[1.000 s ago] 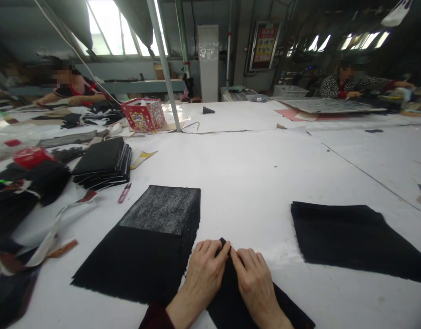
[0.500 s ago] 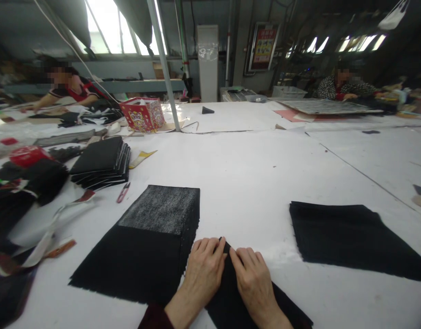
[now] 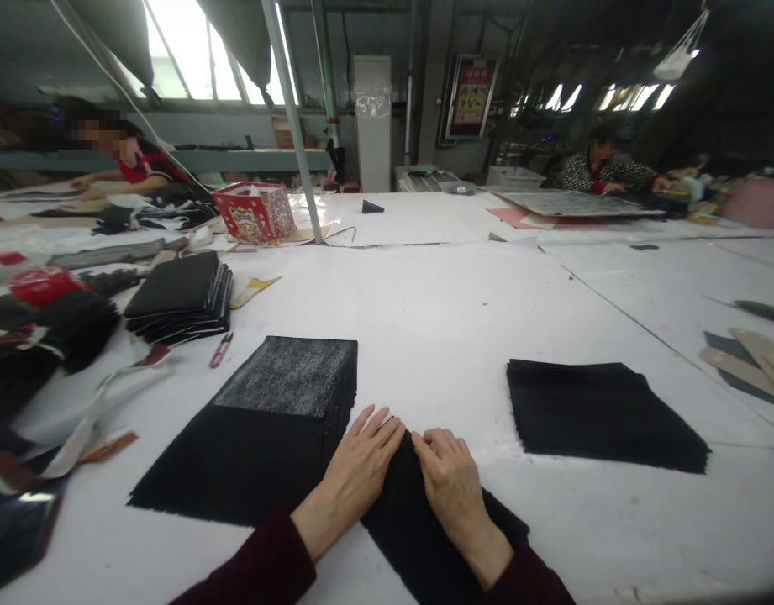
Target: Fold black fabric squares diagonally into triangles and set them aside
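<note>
A piece of black cloth point(image 3: 407, 517) lies at the table's near edge, its narrow far end between my hands. My left hand point(image 3: 360, 466) rests along the cloth's left edge, fingers stretched out and nearly flat. Curled fingers of my right hand point(image 3: 450, 483) grip the cloth near its far tip, the thumb side against it; part of that hold is hidden. Just left is a stack of black cloth pieces point(image 3: 248, 462) with a speckled grey patch point(image 3: 286, 374) on top. Another black cloth stack point(image 3: 601, 412) lies to the right.
Pink-handled thread snips point(image 3: 221, 350) lie beside a folded black stack point(image 3: 178, 290) at left. Behind stand a red patterned box point(image 3: 254, 212) and a metal pole point(image 3: 298, 126). Tan templates point(image 3: 749, 361) lie far right. Two people work across the table.
My left hand has gone from pinching the cloth's tip to lying with its fingers stretched out. The right hand stays by the tip. The view has turned slightly right.
</note>
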{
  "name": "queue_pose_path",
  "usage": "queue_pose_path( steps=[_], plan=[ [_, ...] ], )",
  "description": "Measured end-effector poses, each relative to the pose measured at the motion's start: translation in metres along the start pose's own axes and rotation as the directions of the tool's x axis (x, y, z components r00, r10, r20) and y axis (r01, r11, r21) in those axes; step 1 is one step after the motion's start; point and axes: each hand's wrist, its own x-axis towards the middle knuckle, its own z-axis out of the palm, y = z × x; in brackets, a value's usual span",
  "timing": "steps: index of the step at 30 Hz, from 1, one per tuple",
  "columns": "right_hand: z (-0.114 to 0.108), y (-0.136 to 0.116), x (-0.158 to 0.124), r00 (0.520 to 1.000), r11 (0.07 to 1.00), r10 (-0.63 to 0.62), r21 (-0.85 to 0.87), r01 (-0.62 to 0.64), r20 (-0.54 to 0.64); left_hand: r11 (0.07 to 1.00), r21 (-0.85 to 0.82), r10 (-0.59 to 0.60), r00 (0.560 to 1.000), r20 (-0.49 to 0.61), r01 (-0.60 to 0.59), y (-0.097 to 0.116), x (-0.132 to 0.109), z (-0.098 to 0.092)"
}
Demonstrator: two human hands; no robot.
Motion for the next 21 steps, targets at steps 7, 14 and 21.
queue_pose_path(
  steps=[7,14,21],
  plan=[
    [-0.014,0.009,-0.022,1.0,0.995,0.005,0.096,-0.003,-0.015,0.999,0.024,0.047,0.998,0.046,-0.048,0.007,0.004,-0.01],
    [-0.019,0.016,-0.044,0.999,0.998,-0.043,0.039,0.044,-0.025,0.99,0.086,0.105,0.991,0.08,-0.112,0.013,0.003,-0.002],
    [-0.031,0.02,-0.058,0.999,0.999,-0.047,0.004,0.047,0.004,0.98,0.133,0.138,0.986,0.09,-0.149,0.025,0.004,-0.006]
  ],
)
